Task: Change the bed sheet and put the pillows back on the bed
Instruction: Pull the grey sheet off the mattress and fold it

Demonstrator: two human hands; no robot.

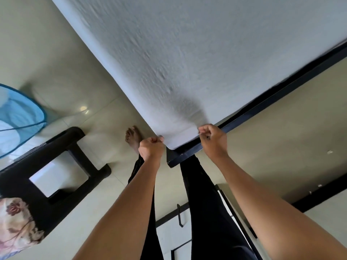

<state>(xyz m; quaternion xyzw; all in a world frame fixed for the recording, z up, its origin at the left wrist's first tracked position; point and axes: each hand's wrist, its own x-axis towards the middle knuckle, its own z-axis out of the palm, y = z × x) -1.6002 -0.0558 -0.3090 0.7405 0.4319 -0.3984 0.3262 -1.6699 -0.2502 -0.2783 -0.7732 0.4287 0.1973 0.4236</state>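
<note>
**Sheet corner in both hands at the foot of the bed**

Head view: you are standing at one corner of the bed, looking straight down. The pale grey-white textured bed sheet [187, 62] lies spread over the mattress and fills the upper part of the picture, with its corner right in front of you. Your left hand [151, 148] is curled into a fist on the sheet's edge on the near-left side of that corner. Your right hand [214, 138] pinches the edge on the other side, just above the dark navy bed frame rail [262, 104]. Both hands are closed on the cloth, with the corner between them.

From this I judge that you are on the sheet step, working this corner; motion blur makes it hard to say whether the cloth is going on or coming off. If it is going on, the next move calls for drawing the corner down and taut over the mattress edge, then tucking it between mattress and rail without dragging the other corners loose.

No pillow shows on the visible part of the bed. A floral-printed cream and pink pillow [16, 222] sits at the lower left by a black plastic stool [62, 145], with a blue mesh laundry basket [20, 113] beyond.
</note>
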